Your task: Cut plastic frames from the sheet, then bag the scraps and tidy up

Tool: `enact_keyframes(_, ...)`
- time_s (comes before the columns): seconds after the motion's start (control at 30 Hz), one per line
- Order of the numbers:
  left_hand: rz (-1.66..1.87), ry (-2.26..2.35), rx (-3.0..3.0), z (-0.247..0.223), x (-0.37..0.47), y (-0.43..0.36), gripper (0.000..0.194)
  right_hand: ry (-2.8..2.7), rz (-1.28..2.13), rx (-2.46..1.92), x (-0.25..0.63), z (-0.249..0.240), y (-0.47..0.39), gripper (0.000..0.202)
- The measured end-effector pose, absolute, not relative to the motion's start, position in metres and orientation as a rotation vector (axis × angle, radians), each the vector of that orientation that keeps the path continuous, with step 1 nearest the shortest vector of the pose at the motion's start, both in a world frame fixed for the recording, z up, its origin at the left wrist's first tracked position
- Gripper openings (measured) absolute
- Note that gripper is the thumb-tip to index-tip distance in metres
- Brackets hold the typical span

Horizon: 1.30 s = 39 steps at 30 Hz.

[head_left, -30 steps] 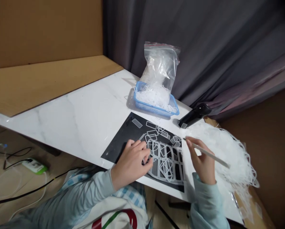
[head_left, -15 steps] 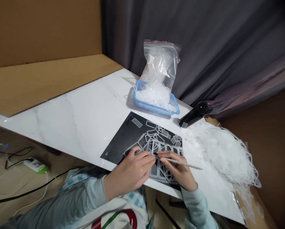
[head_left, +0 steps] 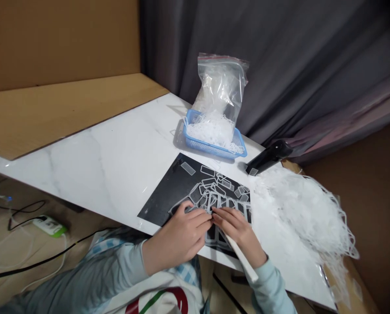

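Note:
Over a black mat (head_left: 164,192) my left hand (head_left: 183,231) is closed, thumb and fingertips pressed together. What lies between them is hidden. My right hand (head_left: 239,233) meets it fingertip to fingertip and is closed on a slim white stick (head_left: 242,258). The stick's far end points down toward my right sleeve. Under and beyond both hands, thin translucent rectangular frames (head_left: 209,182) lie overlapping on the mat. A more orderly row of frames (head_left: 240,207) runs past my right fingers. One small grey translucent rectangle (head_left: 188,168) lies alone near the mat's upper corner.
Behind the mat, a blue basket (head_left: 211,150) holds white stringy scraps and a clear zip bag (head_left: 222,87). A black cylindrical object (head_left: 269,157) leans at the right. A big heap of white plastic scraps (head_left: 312,213) spills over the right table edge. A power strip (head_left: 49,226) lies lower left.
The white stick has swung from pointing right to pointing down toward me, and my right hand has turned with its back more upward. My left hand stays nearly in place.

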<state>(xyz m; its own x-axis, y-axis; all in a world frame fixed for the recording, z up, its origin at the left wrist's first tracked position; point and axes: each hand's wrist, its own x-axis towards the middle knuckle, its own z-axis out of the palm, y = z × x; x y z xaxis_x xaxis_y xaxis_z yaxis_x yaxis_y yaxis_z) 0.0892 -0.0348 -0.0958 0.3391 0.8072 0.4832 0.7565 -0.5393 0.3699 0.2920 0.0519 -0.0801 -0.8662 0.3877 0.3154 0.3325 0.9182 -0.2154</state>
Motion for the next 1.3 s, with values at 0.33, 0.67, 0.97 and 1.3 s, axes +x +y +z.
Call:
enact_keyframes(0.33,0.995,1.469,2.447,-0.096,0.089,-0.036,0.028,-1.908,-0.433,-0.993,0.325,-0.047,0.1,0.024)
enact_keyframes(0.67,1.111,1.253,2.672,-0.093,0.078,-0.048,0.021,-2.251,0.599,-1.048,0.319,-0.047,0.048,0.017)
enact_keyframes(0.97,1.068,1.271,2.839,-0.101,0.067,-0.059,0.02,-2.234,0.933,-0.937,0.304,-0.074,-0.003,0.016)
enact_keyframes(1.3,1.042,1.356,2.813,-0.105,0.069,-0.06,0.021,-2.311,0.823,-0.92,0.301,-0.082,-0.013,0.019)
